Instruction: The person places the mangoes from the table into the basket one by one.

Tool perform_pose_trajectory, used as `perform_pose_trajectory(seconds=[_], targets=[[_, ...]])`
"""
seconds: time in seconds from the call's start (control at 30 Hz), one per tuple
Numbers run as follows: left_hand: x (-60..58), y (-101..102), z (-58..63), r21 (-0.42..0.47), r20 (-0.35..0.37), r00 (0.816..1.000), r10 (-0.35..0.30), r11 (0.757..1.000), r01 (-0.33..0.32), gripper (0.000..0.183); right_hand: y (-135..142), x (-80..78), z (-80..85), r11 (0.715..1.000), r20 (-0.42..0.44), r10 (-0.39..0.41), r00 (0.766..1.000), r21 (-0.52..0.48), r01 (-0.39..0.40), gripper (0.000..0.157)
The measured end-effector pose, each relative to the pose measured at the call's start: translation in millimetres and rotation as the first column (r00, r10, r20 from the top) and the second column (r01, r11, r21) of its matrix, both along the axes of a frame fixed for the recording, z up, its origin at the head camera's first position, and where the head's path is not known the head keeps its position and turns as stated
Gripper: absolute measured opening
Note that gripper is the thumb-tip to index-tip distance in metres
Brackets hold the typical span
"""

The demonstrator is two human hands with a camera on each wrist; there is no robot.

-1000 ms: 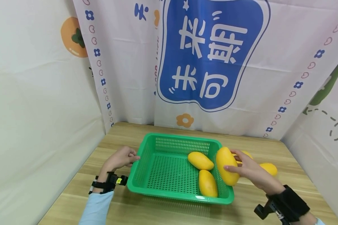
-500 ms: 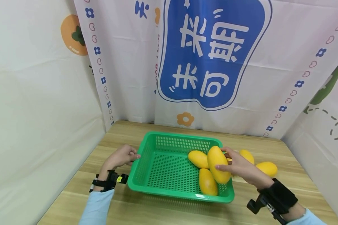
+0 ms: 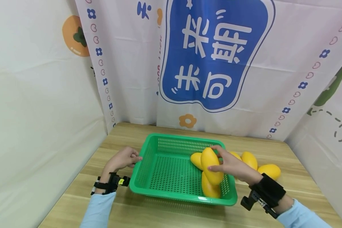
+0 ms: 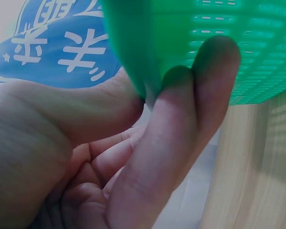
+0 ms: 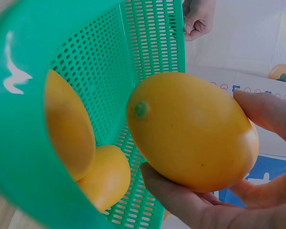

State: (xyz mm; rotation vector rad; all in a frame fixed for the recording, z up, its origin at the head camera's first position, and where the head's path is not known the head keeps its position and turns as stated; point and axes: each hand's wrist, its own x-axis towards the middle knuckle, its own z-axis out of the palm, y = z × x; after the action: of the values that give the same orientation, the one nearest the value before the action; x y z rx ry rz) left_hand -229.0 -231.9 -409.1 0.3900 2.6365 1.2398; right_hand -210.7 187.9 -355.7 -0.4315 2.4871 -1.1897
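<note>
A green plastic basket (image 3: 171, 193) stands on the table. My left hand (image 3: 124, 159) pinches its left rim between thumb and fingers, as the left wrist view shows close up. My right hand (image 3: 231, 163) grips a yellow mango (image 3: 212, 166) above the right part of the basket, thumb on one side and fingers on the other. Two more mangoes lie inside: one at the back (image 3: 196, 160), partly covered by the held mango, and one nearer the front (image 3: 210, 188). In the right wrist view the held mango (image 5: 193, 133) shows its green stem end.
Several mangoes lie on the wooden table (image 3: 176, 218) right of the basket, among them one mango (image 3: 249, 160) and another mango (image 3: 269, 171) farther right; my right hand partly hides one. A printed cloth (image 3: 136, 79) hangs behind, and pale cloth walls flank both sides.
My right hand has carried the mango leftward, from over the basket's right rim to above the mangoes inside. The left hand has stayed on the rim, and the basket has hardly moved.
</note>
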Motion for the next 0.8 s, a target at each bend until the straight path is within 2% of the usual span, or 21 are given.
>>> perform_pose_trajectory(seconds=[0.3,0.57,0.8], targets=[[-1.7,0,-1.9,0.009,0.003,1.0,0.002,1.0,-0.002,0.036,-14,-6.9,-3.1,0.993,-0.018,0.11,0.994,-0.05,-0.111,0.076],[-2.6,-1,-2.9,0.016,0.006,1.0,-0.003,1.0,0.003,0.039,-27,-10.9,-5.7,0.99,-0.004,0.139,0.99,-0.004,-0.139,0.071],[-3.0,0,-2.1,0.005,0.0,1.0,-0.008,1.0,0.008,0.039,-38,-13.6,-11.3,0.982,0.028,0.189,0.982,-0.008,-0.188,0.068]])
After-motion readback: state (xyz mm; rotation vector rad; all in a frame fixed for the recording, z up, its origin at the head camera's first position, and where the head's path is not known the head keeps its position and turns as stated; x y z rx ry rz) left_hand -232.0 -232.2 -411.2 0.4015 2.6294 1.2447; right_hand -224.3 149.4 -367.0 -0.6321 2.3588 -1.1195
